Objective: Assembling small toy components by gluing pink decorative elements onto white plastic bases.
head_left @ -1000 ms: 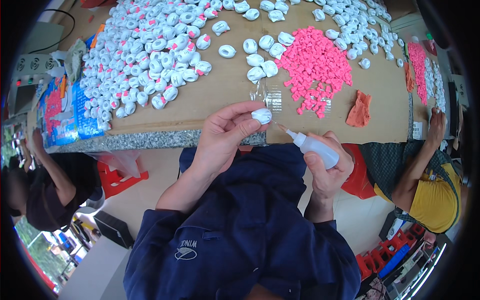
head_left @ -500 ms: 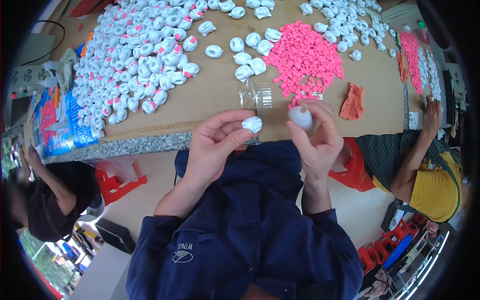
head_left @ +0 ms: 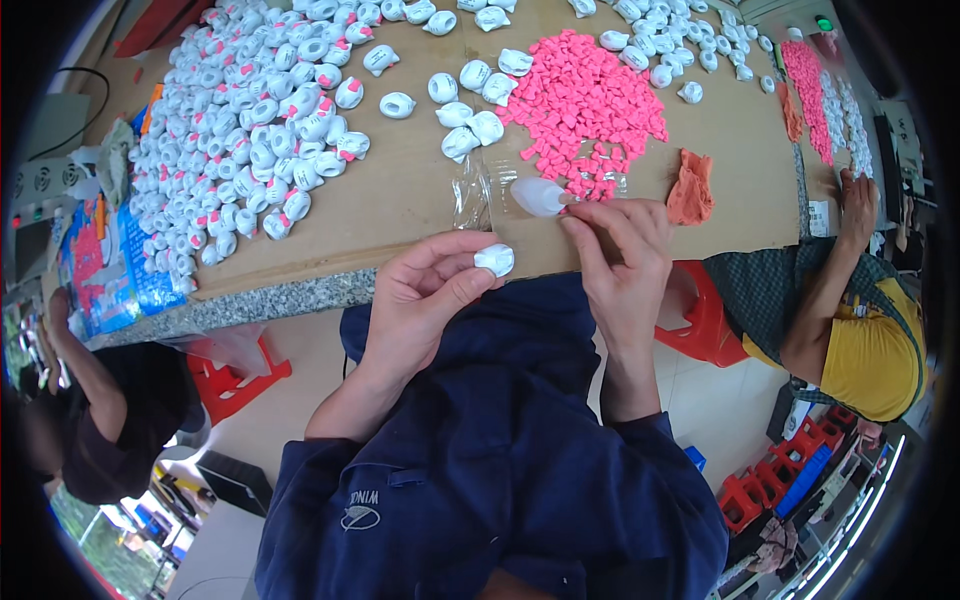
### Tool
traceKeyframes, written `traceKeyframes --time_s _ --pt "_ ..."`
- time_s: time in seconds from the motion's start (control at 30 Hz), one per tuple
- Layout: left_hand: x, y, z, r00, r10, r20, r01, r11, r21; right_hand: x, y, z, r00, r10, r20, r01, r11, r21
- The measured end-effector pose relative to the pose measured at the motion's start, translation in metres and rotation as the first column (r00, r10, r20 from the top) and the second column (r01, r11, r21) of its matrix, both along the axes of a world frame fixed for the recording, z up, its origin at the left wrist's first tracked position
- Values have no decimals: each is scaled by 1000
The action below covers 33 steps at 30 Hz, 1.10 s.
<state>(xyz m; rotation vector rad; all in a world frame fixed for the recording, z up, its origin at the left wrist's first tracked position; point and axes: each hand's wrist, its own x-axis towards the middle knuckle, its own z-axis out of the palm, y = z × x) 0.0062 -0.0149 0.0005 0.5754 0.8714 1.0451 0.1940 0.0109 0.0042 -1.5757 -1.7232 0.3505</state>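
My left hand (head_left: 425, 290) pinches a small white plastic piece (head_left: 494, 260) between thumb and fingers, just off the table's near edge. To its right, my right hand (head_left: 628, 250) has thumb and forefinger drawn together at the narrow end of a translucent squeeze bottle (head_left: 538, 196). The bottle is on its side, its round end toward the left. Whether the fingertips grip its tip or a tiny pink bit beside it, I cannot tell. Just beyond lies a heap of small pink pieces (head_left: 590, 95), with several loose white pieces (head_left: 486, 127) at its left.
A large pile of white pieces (head_left: 260, 120), some with pink parts, covers the table's left side. More white pieces (head_left: 660, 40) lie at the far right. A crumpled orange cloth (head_left: 691, 187) rests right of my hand. Other people sit left and right, beside red stools (head_left: 700, 315).
The bottle, upended in my right hand before, is now on its side with its round end leftward, and my fingers are at its narrow end. My left hand still holds the white piece.
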Motion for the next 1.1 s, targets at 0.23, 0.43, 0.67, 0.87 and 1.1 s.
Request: traceKeyframes --time_s 0.23,0.43,0.67,0.87,1.1 --pt "6 0 -6 999 37 -18 -35 994 106 -4 1 2 996 23 89 -25 999 23" --pt "16 -1 -8 986 114 -120 -78 959 271 -7 -18 23 991 133 20 -133 991 2" --pt "19 -7 -6 902 139 -410 78 879 470 -11 -24 22 986 166 -23 -167 985 -31" --pt "15 -4 -7 997 -24 -72 43 960 277 -2 -17 14 898 182 -401 -262 953 -154" --pt "15 0 -1 985 7 -171 52 940 337 0 -15 11 878 275 -393 -333 939 -87"
